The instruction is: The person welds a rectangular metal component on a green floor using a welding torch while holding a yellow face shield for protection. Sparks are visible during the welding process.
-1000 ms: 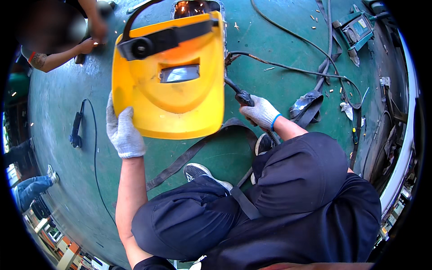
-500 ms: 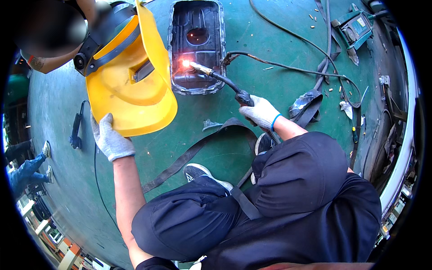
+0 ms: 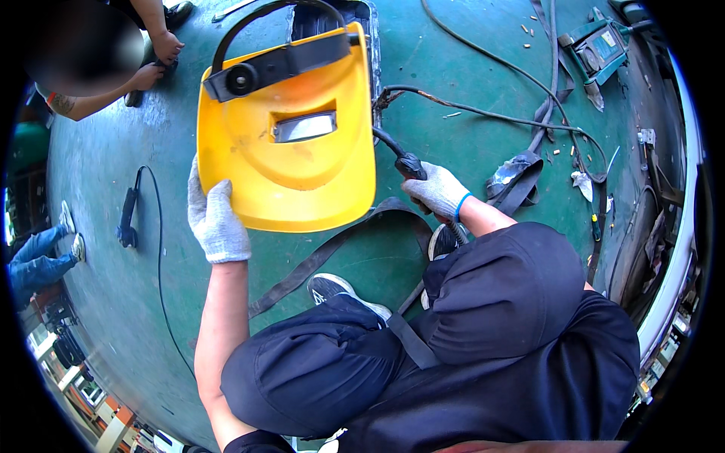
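Observation:
My gloved left hand (image 3: 217,219) grips the lower left edge of a yellow welding mask (image 3: 249,174). The mask's inner side, with its black headband and small window, faces me. My right hand (image 3: 438,189), also gloved, is closed round the handle of a welding torch (image 3: 408,163). The torch's neck runs up to the left behind the mask, so its tip is hidden. Beyond the mask lies a dark, rectangular metal pan (image 3: 371,30); only its far part and right rim show.
Cables (image 3: 483,113) and a dark strap (image 3: 317,264) cross the green floor. A green machine (image 3: 600,49) stands far right. On the left lies a black corded hand tool (image 3: 127,219). Another person's hands (image 3: 162,60) are at far left; someone's jeans-clad legs (image 3: 41,245) show below.
My left hand has swung the mask right and turned it flatter to me, covering most of the pan and the glowing torch tip. My right hand has stayed in place.

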`<state>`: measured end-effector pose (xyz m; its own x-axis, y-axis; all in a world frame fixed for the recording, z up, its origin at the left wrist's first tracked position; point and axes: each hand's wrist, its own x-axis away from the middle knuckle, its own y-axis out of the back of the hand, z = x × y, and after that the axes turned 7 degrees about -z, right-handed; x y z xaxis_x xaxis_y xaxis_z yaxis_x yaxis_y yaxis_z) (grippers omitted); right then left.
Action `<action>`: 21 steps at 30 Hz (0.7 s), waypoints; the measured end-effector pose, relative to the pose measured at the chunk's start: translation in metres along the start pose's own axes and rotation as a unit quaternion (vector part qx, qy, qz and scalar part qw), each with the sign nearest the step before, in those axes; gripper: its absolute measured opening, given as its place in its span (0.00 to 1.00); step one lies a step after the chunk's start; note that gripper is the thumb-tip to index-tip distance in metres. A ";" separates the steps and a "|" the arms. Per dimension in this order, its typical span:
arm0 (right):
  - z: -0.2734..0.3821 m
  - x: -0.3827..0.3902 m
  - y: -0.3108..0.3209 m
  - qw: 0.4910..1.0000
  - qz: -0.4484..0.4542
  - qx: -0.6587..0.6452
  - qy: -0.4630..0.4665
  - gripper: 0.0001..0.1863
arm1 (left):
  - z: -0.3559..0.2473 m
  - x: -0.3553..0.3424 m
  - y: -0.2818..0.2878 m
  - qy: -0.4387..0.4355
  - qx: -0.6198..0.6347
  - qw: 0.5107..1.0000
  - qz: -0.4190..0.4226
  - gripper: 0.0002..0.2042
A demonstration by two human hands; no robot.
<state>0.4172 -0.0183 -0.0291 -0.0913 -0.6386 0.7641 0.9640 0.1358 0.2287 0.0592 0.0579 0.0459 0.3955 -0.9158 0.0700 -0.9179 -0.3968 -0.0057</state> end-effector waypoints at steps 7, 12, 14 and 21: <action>-0.008 -0.005 -0.001 1.000 -0.006 -0.003 0.005 0.14 | -0.004 0.008 -0.009 -0.003 -0.013 0.999 0.039 0.26; -0.010 -0.008 -0.001 1.000 -0.010 0.020 0.016 0.16 | -0.007 0.005 -0.009 0.003 -0.012 1.000 0.021 0.26; -0.009 -0.007 -0.001 0.999 -0.014 0.025 0.014 0.15 | -0.008 0.001 -0.005 0.006 -0.004 1.000 0.003 0.26; -0.007 -0.004 0.001 1.000 -0.005 0.011 0.020 0.15 | -0.026 -0.017 0.010 0.037 0.052 0.989 -0.132 0.28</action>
<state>0.4204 -0.0211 -0.0357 -0.0894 -0.6703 0.7367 0.9576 0.1455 0.2486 0.0422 0.0710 0.0706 0.6139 -0.7739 0.1555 -0.7730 -0.6293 -0.0804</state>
